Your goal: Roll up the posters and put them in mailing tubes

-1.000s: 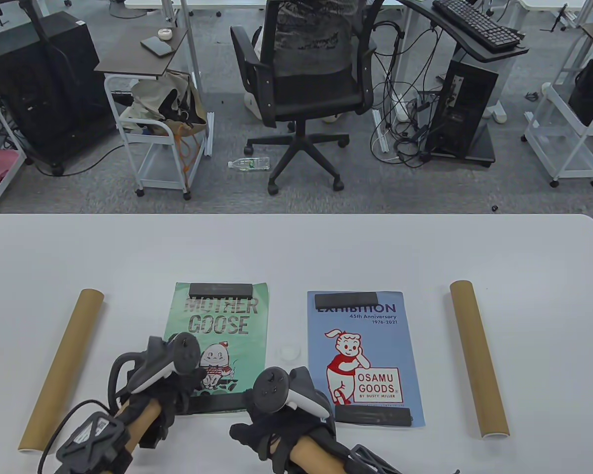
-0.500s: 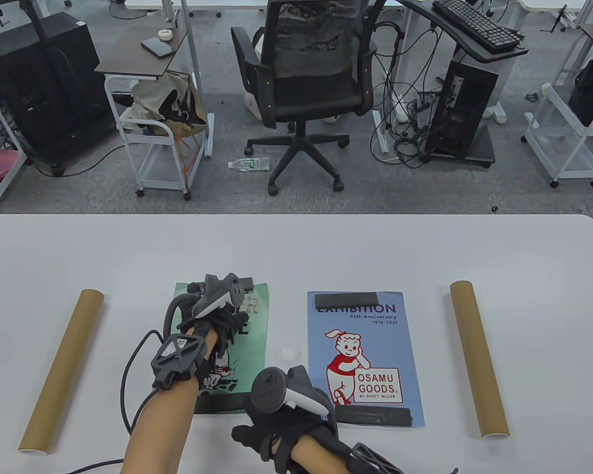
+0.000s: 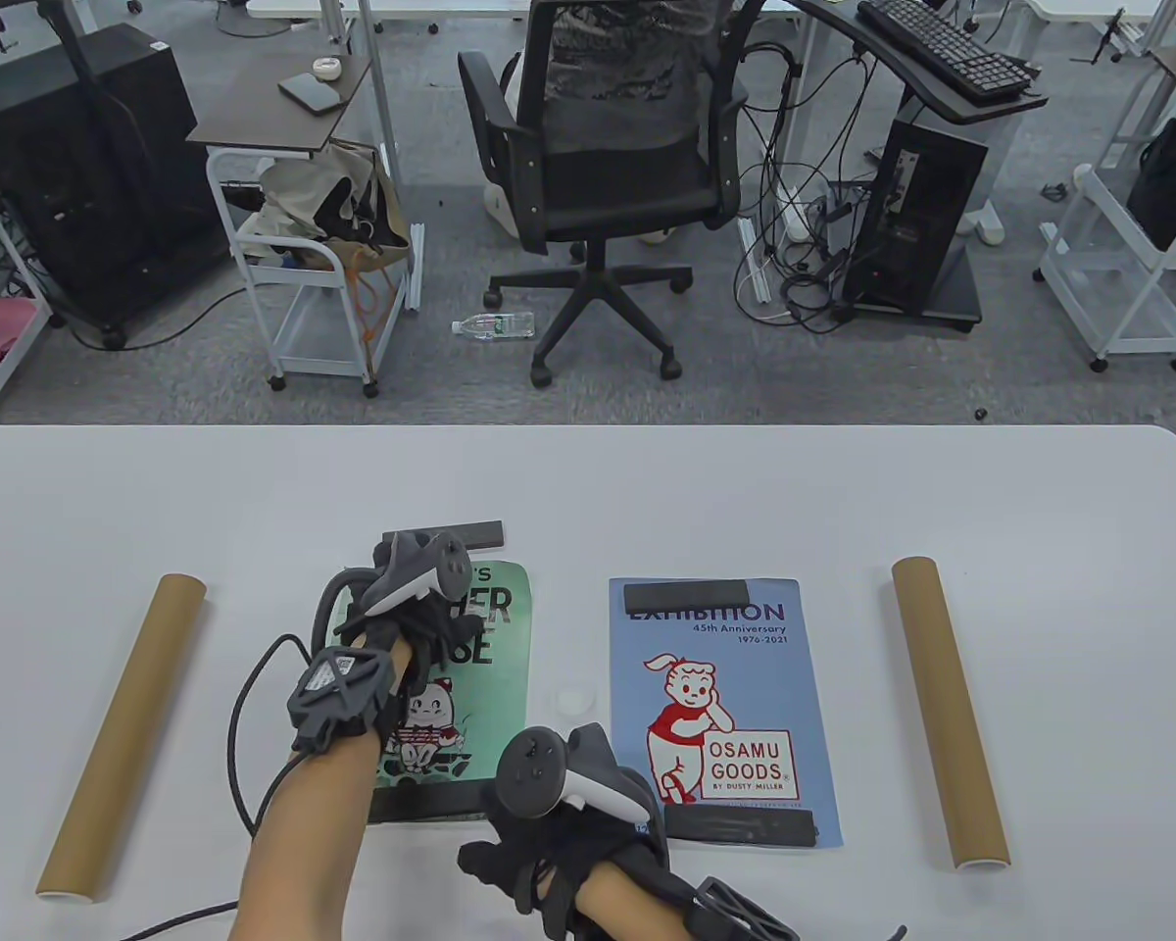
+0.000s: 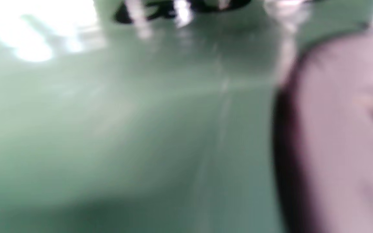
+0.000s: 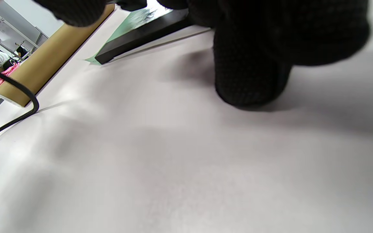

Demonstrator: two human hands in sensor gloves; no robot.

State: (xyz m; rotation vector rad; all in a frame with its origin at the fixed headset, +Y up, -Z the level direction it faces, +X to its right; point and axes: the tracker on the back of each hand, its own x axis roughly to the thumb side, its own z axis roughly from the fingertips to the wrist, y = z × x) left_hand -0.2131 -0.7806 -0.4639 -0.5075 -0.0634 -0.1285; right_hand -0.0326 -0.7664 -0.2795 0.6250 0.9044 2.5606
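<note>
Currently the green poster (image 3: 470,686) lies flat on the counter (image 3: 843,490), left of centre, with the blue poster (image 3: 725,706) flat just to its right. Left hand (image 3: 421,598) is over the far end of the green poster; the tracker and glove cover the fingers, so cannot tell whether they are spread or pinching. A black weight bar (image 3: 451,536) sits just beyond the poster's far edge, on the bare counter, touching or nearly touching the hand; contact not resolvable. A second black bar (image 3: 431,804) lies across the green poster's near edge. Left wrist view: blurred green surface (image 4: 125,129) only, no fingers discernible. Right hand (image 3: 559,814) rests near the counter's front edge, between the two posters' near corners. Right wrist view: gloved fingers (image 5: 254,64) curled downward with one fingertip on the bare counter, holding nothing; the near bar (image 5: 141,35) and green poster corner are just beyond them. Blue poster carries a black bar at its far end (image 3: 686,594) and another at its near end (image 3: 745,825). One brown mailing tube (image 3: 122,735) lies well left of the green poster, another tube (image 3: 951,711) well right of the blue poster, both flat. A small white disc (image 3: 575,701) sits between the posters.
</note>
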